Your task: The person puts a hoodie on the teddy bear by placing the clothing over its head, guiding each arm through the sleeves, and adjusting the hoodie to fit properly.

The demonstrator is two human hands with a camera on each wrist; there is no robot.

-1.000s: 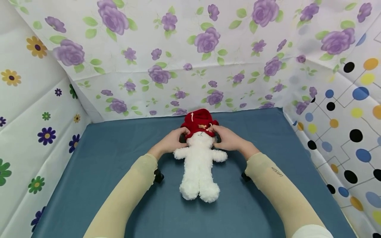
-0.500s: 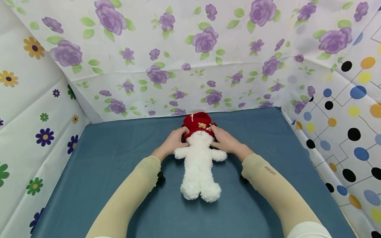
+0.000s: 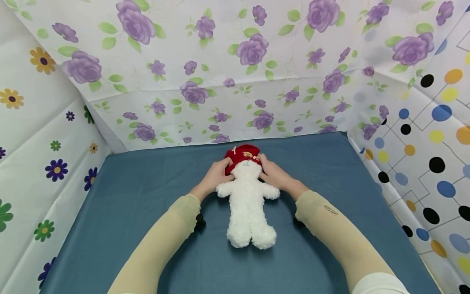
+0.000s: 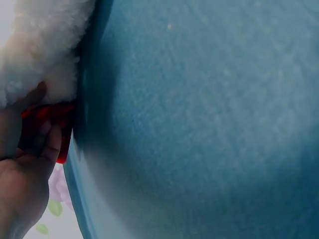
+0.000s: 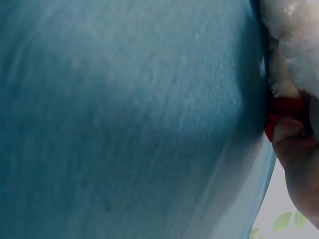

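At the left, a smooth white cloth (image 3: 18, 155) printed with flat, daisy-like flowers stands beside the blue surface (image 3: 147, 220), which looks like taut, matte fabric. The left hand (image 3: 214, 178), its forearm in a close-fitting beige sleeve, is at the near-left side of the red hat (image 3: 238, 154); its fingers pinch the brim edge, with the thumb against white fur in the left wrist view. In the middle, the white plush toy (image 3: 245, 200) lies flat on the surface, its long axis running away from the person, feet nearest, head farthest, 2 short arms stuck out sideways. The hat sits over the top of its head at the far end, soft, rounded and slightly crumpled, with a small tan bear-face patch (image 3: 248, 154) on the front. What matters most, I judge, is that the hat lies between the 2 hands across that axis, with neither hand clearly nearer. The toy's pile is curly and looks squashy. The right hand (image 3: 275, 173) grips the hat's right edge, its fingers pinching red fabric, though the right wrist view crops part of them. Farther right, a white cloth (image 3: 449, 151) carries coloured dots joined by thin lines.
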